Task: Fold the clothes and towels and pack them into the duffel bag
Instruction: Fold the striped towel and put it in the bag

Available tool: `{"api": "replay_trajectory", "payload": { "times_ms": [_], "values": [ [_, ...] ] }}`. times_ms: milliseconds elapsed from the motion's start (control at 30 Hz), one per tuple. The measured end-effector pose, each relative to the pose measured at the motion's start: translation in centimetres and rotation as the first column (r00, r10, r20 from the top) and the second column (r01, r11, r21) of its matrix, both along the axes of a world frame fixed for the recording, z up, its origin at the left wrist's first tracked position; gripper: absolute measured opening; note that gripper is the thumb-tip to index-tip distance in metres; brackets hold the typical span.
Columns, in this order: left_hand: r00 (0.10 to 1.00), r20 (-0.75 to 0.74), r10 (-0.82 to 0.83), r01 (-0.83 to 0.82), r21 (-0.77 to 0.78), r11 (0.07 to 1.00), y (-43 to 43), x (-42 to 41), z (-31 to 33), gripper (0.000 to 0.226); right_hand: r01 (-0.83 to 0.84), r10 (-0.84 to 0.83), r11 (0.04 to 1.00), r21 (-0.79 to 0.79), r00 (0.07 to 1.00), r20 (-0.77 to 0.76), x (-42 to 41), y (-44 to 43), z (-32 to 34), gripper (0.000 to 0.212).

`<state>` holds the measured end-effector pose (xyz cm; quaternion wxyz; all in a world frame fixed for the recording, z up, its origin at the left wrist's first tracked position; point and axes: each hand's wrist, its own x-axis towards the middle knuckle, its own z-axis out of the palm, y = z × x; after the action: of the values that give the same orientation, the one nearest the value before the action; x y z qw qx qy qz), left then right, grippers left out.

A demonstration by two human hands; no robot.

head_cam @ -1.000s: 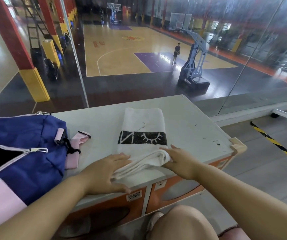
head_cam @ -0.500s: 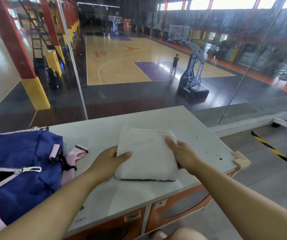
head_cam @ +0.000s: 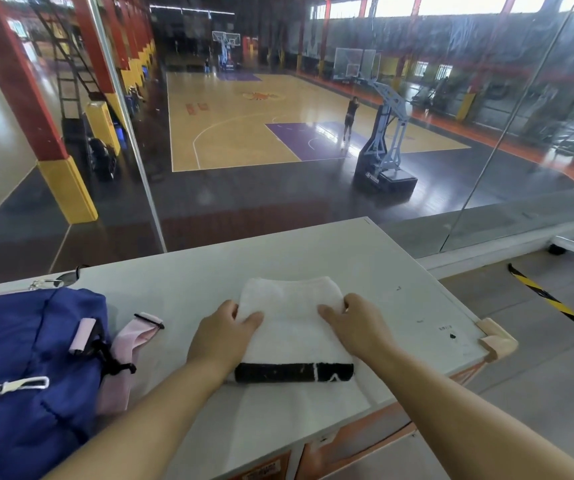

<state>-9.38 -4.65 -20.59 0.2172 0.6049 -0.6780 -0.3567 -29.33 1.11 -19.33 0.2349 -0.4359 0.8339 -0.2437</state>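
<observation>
Folded towel near tabletop's near edge; left hand pinched its left side, right hand its right; duffel bag sat at left edge, open surface beyond.

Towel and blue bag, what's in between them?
In the head view, the bag's pink strap lies between them on the table. Next comes a bare strip, then the left hand gripping the towel's left side.

Both bare forearms reach forward; the left hand and right hand each pinch a side of the towel (thumbs on top, fingers curled).
</observation>
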Motion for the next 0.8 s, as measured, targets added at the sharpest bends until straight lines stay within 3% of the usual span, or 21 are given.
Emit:
{"api": "replay_trajectory", "payload": {
  "times_ms": [100, 233, 300, 400, 500, 667, 800],
  "values": [
    [0.988, 0.149, 0.041, -0.002, -0.250, 0.968, 0.5, 0.2, -0.3, 0.041, -0.054, 0.044, 0.998, -0.040, 0.974, -0.222, 0.6, 0.8, 0.8, 0.046],
    [0.968, 0.221, -0.118, 0.231, -0.610, 0.758, 0.7, 0.9, -1.0, 0.026, -0.370, 0.240, 0.909, -0.191, 0.840, -0.486, 1.3, 2.3, 1.4, 0.048],
    [0.924, 0.244, -0.295, 0.383, -0.588, 0.713, 1.1, 1.6, -1.0, 0.028, -0.532, 0.415, 0.838, -0.119, 0.765, -0.493, 1.5, 3.5, 1.2, 0.059],
    [0.792, 0.331, -0.514, 0.608, -0.338, 0.719, 1.9, 2.9, -0.8, 0.077, -0.654, 0.590, 0.752, 0.083, 0.611, -0.528, 1.3, 4.9, -0.3, 0.080],
    [0.684, 0.478, -0.551, 0.696, -0.204, 0.688, 2.3, 3.8, -1.2, 0.090, -0.642, 0.613, 0.754, 0.140, 0.610, -0.501, 1.0, 5.8, -1.1, 0.081],
    [0.742, 0.460, -0.488, 0.644, -0.285, 0.710, 3.4, 3.8, -0.2, 0.060, -0.598, 0.575, 0.790, 0.134, 0.648, -0.499, 2.0, 5.8, 0.3, 0.064],
    [0.810, 0.324, -0.489, 0.576, -0.280, 0.768, 4.0, 4.4, 1.2, 0.034, -0.547, 0.556, 0.829, 0.121, 0.780, -0.286, 1.3, 6.1, 2.2, 0.055]
  ]
}}
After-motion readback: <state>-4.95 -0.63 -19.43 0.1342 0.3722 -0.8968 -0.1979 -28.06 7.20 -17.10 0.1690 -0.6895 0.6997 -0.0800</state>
